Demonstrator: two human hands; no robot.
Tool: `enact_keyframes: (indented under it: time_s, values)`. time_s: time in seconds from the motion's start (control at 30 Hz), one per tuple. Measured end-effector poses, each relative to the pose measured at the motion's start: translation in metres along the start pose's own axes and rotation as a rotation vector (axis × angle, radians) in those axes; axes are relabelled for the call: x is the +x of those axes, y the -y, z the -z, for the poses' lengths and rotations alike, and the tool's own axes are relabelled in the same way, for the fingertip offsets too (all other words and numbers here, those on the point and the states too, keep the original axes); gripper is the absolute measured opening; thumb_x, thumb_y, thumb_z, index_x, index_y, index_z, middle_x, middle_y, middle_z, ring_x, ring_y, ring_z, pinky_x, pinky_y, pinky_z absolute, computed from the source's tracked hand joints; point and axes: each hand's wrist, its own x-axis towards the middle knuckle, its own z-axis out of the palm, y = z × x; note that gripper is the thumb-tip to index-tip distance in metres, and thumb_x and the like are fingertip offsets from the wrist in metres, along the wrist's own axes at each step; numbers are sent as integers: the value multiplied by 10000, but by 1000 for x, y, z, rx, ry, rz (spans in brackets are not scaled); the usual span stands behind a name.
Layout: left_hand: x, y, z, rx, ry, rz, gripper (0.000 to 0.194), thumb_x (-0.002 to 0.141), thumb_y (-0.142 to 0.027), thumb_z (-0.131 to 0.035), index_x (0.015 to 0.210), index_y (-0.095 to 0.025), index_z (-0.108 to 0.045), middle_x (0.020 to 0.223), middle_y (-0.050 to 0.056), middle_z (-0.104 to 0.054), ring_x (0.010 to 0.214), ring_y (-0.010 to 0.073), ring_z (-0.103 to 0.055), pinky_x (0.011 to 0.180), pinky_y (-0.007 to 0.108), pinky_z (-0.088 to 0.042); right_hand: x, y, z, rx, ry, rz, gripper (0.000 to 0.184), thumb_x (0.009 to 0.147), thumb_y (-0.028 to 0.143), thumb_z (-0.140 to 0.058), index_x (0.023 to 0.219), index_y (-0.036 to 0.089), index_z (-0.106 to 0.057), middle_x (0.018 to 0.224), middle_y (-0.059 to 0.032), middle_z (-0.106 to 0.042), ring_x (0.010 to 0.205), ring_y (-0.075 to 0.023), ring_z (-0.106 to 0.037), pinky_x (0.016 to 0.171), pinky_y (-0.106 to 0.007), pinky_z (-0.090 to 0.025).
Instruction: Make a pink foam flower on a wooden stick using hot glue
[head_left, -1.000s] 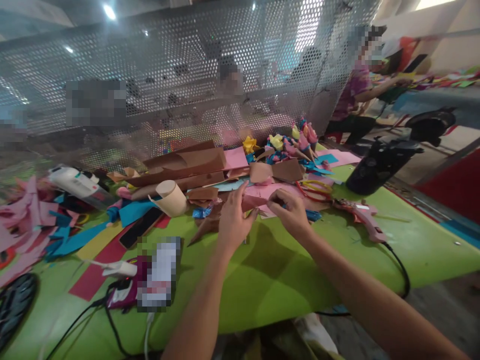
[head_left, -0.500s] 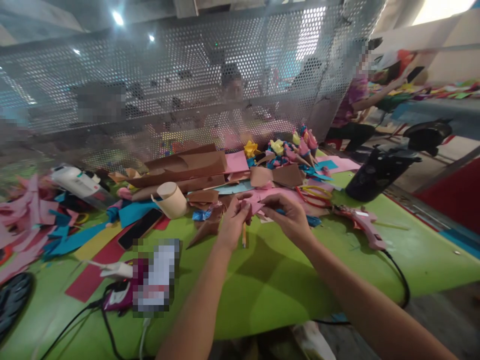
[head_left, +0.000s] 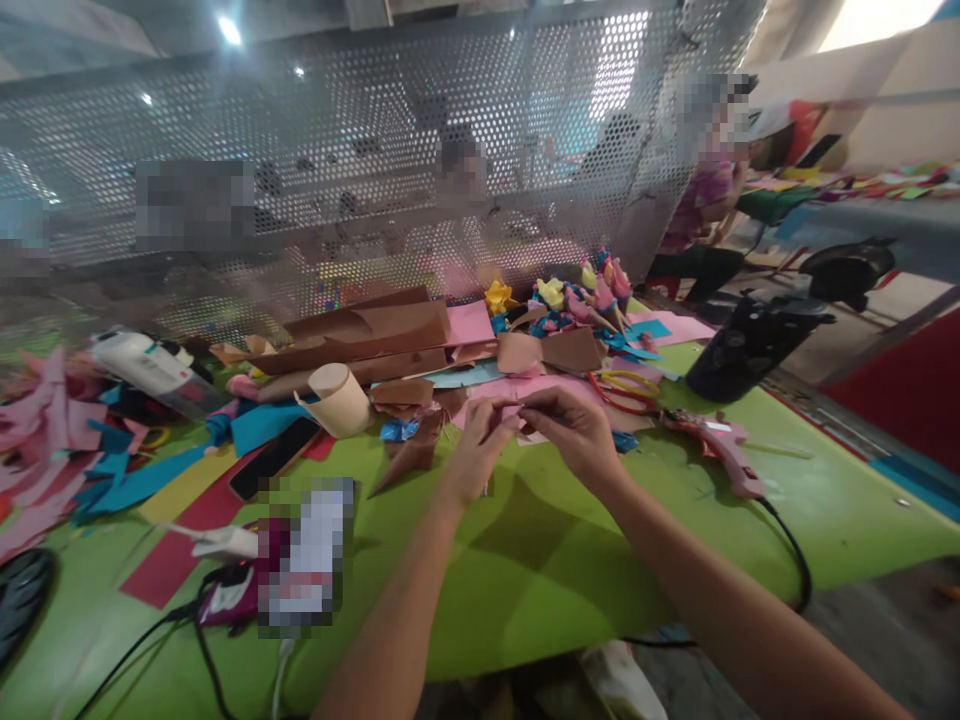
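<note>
- The left hand [head_left: 478, 445] is closed on a small pink paper piece [head_left: 512, 411], pinching it between thumb and fingers.
- The right hand [head_left: 574, 425] meets it from the other side, thumb and forefinger closed together on the paper's edge.
- The pink paper piece is held up between the two sets of fingertips, above the green table [head_left: 555, 600]; most of it is hidden by the fingers, so its exact fold cannot be told.
- Just below the left hand, the end of a thin stick [head_left: 485, 488] shows.
- To the left of that hand lie a brown paper cone [head_left: 412, 455], a shiny blue wrapper [head_left: 399, 430] and a curled tan paper roll [head_left: 343, 405].
- Beyond the right hand are scissors [head_left: 631, 390] with red and yellow handles; to its right, a pink glue gun [head_left: 731, 455] lies on its side, its black cable running off the table edge.
- A black cup [head_left: 754, 345] stands farther back on the right.
- Behind the hands, brown paper sheets [head_left: 375, 330] lie beside a cluster of paper flowers [head_left: 592, 295] in pink, blue and yellow.
- On the left lie a heap of pink paper strips [head_left: 49, 430], a white bottle [head_left: 146, 365] tilted over, a dark phone [head_left: 274, 458] and a red paper strip [head_left: 161, 560].
- A perforated metal screen [head_left: 337, 130] rises behind the table; to its right, a co-worker [head_left: 697, 215] sits in a purple top.
</note>
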Motion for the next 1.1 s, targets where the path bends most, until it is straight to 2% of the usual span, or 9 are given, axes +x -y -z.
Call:
enact_keyframes:
  time_s: [0.13,0.3,0.47,0.57,0.67,0.8,0.97,1.1]
  values:
    - [0,2,-1,55,52,-46,311,865,-413,-623,1098,-213,-574,1076,61,-549,1065,205,-519,979,348,-421,0,1,-1,1,-16,7,198,753,368,-761,838,198,-706,717,-19,-697,618,-136,-613,542,-251,-489]
    - [2,8,-1,38,64,-7,343,891,-484,-569,1103,-215,-559,986,46,-554,941,183,-534,837,308,-469,-1,3,-2,-11,4,-3,200,776,373,-730,845,191,-682,709,-18,-688,617,-142,-630,558,-261,-513]
    - [1,4,-1,-25,114,17,364,909,-523,-511,1108,-221,-548,911,20,-516,785,141,-501,693,255,-454,-3,3,-2,-62,-1,58,160,804,338,-700,854,192,-658,749,-20,-683,647,-143,-647,597,-266,-535]
    - [0,0,-2,-47,129,30,358,918,-533,-482,1075,-220,-553,831,3,-483,743,139,-476,666,246,-435,-4,4,-2,-144,-3,145,105,831,296,-664,863,198,-642,744,-12,-675,650,-144,-654,617,-268,-542]
    - [-1,-2,-2,-47,125,35,336,925,-527,-468,1014,-217,-561,772,-10,-454,709,136,-455,660,244,-420,-4,8,0,-319,15,292,40,853,233,-617,878,210,-638,742,-3,-681,648,-136,-653,623,-249,-530]
    - [0,-3,-1,-51,113,81,306,927,-502,-465,947,-210,-555,743,-25,-431,642,116,-418,615,234,-387,-3,12,3,-570,65,469,91,865,173,-585,910,222,-647,802,-9,-707,658,-126,-656,630,-226,-513]
    - [1,-5,0,-38,107,117,277,930,-466,-459,917,-205,-552,705,-35,-418,586,103,-387,565,230,-352,-1,14,7,-720,117,565,114,896,164,-555,934,218,-647,842,-34,-710,657,-124,-648,626,-222,-501]
    - [1,-4,0,0,84,102,271,933,-449,-461,878,-205,-564,711,-23,-451,593,112,-412,560,239,-364,1,17,10,-838,152,632,125,917,195,-535,933,224,-657,902,-59,-719,764,-150,-672,696,-249,-512]
